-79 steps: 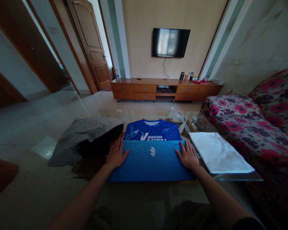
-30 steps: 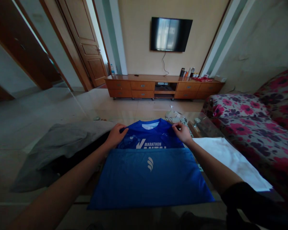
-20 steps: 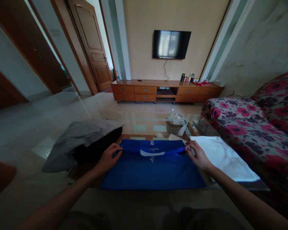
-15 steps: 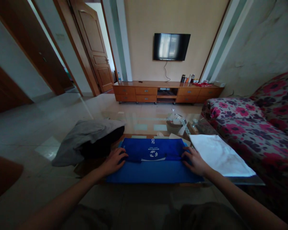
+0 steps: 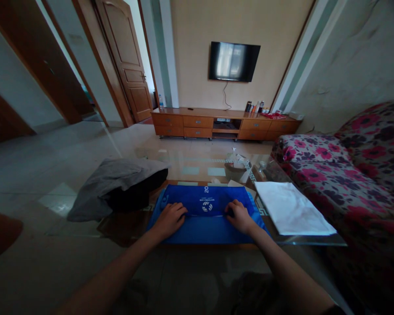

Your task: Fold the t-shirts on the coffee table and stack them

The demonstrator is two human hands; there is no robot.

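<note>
A folded blue garment (image 5: 206,232) lies across the glass table in front of me. Its far part is a darker blue strip with a white round logo, small lettering and the figure 20. My left hand (image 5: 171,218) has its fingers curled on the near edge of that strip, left of the logo. On the same edge, right of the logo, my right hand (image 5: 239,215) pinches the fabric between thumb and fingers. Both hands touch the cloth, and the fingertips are partly hidden.
To the left sits a grey garment (image 5: 108,179) with a black inside. A folded white cloth (image 5: 292,208) lies on the right of the glass table (image 5: 328,240). A flowered sofa (image 5: 331,175) stands at the right; a low TV cabinet (image 5: 197,121) is beyond.
Both hands have moved inward along the strip's near edge, closer to the logo. The strip's ends now sit further in, showing lighter blue fabric at both sides. The view has shifted slightly.
</note>
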